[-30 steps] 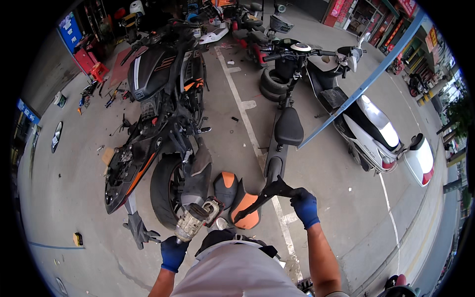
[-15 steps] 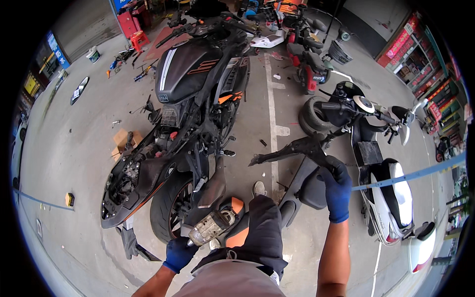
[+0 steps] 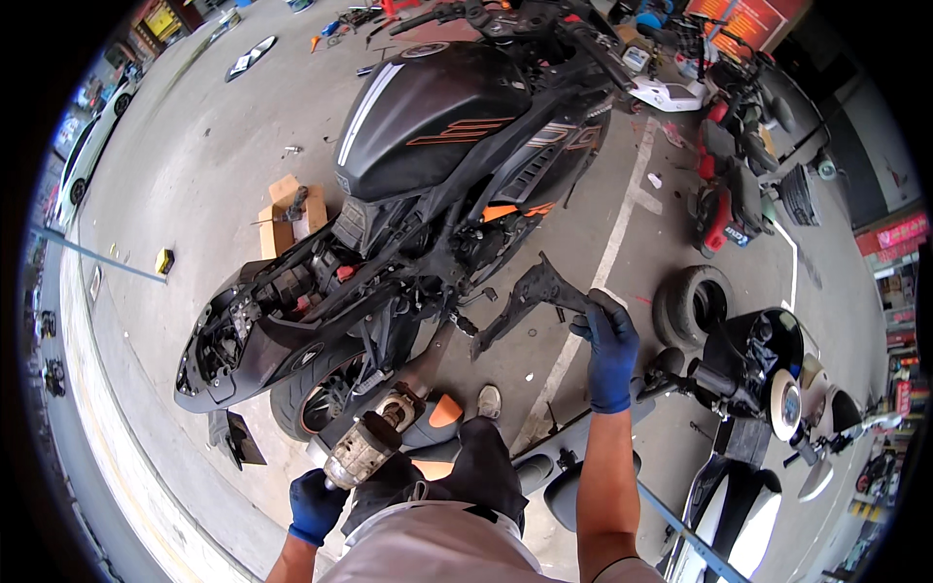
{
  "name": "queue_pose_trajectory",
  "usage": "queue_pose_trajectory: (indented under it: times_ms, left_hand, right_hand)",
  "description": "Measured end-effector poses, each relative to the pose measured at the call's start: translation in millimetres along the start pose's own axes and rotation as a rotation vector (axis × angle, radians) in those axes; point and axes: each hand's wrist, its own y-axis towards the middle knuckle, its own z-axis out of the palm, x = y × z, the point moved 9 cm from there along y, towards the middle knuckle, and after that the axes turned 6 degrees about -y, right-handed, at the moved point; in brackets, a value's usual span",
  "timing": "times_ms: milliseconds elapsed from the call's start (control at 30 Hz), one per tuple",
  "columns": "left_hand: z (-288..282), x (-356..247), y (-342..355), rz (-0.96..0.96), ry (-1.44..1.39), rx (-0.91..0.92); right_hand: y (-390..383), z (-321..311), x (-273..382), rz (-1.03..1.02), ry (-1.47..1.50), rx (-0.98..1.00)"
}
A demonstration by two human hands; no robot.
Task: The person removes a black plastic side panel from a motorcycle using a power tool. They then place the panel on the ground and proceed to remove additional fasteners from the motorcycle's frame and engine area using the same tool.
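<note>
Right hand (image 3: 610, 352) clamped on black bracket (image 3: 535, 288), which lies toward 10 o'clock, its longer limb running roughly 8-to-2, beside motorcycle (image 3: 428, 126). Left hand (image 3: 318, 507) grips pale cylindrical tool (image 3: 362, 451) at 1 o'clock.

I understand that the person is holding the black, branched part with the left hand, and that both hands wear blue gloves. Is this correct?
Not the hand: the head view shows the black, branched part in the right hand. Both hands do wear blue gloves.
</note>
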Motion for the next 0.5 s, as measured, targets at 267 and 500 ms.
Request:
queue_pose_trajectory:
  times_ms: [267, 500]
  left_hand:
    - [9, 22, 7, -0.069, -0.057, -0.018]
    - [-21, 32, 37, 0.193, -0.072, -0.062]
  right_hand:
    - [46, 21, 108, -0.154, -0.273, -0.154]
    - [24, 28, 221, -0.368, -0.256, -0.16]
